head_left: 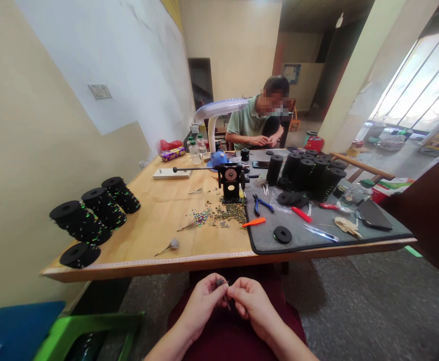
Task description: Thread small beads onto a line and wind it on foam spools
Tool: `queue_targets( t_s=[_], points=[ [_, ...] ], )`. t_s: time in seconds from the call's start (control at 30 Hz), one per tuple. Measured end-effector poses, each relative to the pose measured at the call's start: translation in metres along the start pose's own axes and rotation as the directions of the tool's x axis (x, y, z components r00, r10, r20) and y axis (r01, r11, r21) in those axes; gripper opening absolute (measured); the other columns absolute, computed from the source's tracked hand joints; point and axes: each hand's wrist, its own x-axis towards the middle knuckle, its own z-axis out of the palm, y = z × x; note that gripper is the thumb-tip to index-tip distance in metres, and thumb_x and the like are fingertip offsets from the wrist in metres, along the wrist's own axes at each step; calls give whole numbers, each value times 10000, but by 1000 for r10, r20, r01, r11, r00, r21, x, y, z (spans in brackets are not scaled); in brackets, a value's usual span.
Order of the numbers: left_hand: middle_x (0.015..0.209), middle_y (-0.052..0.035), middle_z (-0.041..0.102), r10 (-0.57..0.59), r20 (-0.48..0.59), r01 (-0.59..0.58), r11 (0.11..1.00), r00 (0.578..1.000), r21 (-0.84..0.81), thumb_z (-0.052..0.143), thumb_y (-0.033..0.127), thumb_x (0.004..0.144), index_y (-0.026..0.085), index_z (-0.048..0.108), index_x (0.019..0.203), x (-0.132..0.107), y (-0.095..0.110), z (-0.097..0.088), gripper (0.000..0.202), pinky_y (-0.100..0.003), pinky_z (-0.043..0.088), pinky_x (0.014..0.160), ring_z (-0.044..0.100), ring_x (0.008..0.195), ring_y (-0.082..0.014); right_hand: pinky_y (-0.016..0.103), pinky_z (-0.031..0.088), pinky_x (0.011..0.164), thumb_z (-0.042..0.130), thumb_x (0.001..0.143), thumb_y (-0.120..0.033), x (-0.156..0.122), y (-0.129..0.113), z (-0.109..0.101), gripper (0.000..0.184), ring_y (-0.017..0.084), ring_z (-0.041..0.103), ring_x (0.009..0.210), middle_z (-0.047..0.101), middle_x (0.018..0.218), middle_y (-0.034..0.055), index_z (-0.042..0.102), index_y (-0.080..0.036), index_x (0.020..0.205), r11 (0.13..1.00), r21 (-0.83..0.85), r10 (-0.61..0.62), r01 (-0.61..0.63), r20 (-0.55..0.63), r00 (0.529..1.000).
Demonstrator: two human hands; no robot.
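Observation:
My left hand (205, 301) and my right hand (252, 300) meet above my lap, in front of the table edge. Pinched in the left fingers is a small grey tufted bundle (219, 283), with a thin stem pointing down below them. The right thumb and forefinger are pressed together right beside it; what they grip is too small to make out. Similar bundles lie on the table, one grey (174, 244) near the front edge and another with bright beads (201, 216). Behind them is a pile of small brass-coloured pieces (231, 212).
A black hand-cranked machine (230, 185) stands mid-table before a lamp (219, 108). Black foam spools (91, 210) stand left, more (307, 173) right. The grey mat (257, 240) holds blue pliers (261, 205), an orange-handled tool (254, 222) and tweezers (320, 232). A person (247, 125) sits opposite.

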Motion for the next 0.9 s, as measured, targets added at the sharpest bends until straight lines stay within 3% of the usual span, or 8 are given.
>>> queue_targets(
  t_s=[0.5,0.7,0.9],
  points=[
    [694,16,562,174,19,-173,949,985,265,628,311,766,167,554,747,-2,-3,-4,163,-243,472,578,550,616,-134,192,115,351,726,615,-495,1,1,0,398,19,228,289,410,312,-114,483,-181,604,1000,23,15,-15,-11,1000],
    [694,-14,620,351,40,-318,787,935,529,578,272,807,175,613,756,-8,2,-5,115,-243,448,623,561,657,-160,185,152,357,677,655,-530,1,0,-2,395,28,261,302,442,340,-102,497,-178,647,996,-82,-21,17,-41,999],
    [698,-23,639,397,73,-355,707,915,612,558,268,817,186,631,754,-10,5,-4,126,-248,431,605,569,639,-170,177,187,353,638,690,-529,4,4,-3,374,36,280,288,443,334,-113,472,-194,669,974,-203,-108,98,-40,993]
  ],
)
